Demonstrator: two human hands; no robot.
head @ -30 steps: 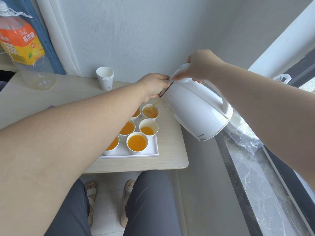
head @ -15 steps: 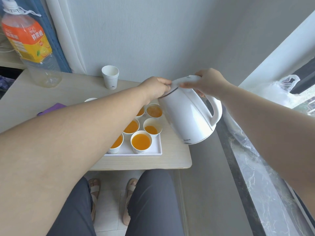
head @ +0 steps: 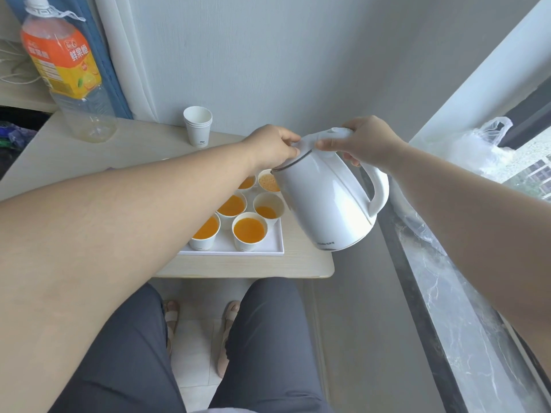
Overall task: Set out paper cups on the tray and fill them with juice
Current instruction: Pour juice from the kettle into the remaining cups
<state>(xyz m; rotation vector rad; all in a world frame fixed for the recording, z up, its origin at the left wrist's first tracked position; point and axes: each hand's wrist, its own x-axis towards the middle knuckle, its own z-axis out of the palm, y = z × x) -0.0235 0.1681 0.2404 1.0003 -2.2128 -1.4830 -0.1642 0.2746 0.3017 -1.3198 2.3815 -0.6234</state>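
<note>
While the right hand curls its fingers round the top of the handle of the white kettle, the left hand pinches the lid's front edge by the spout. The kettle hangs slightly tilted just beside the tray. Six paper cups of orange juice stand on that tray, near the front right corner of the table.
</note>
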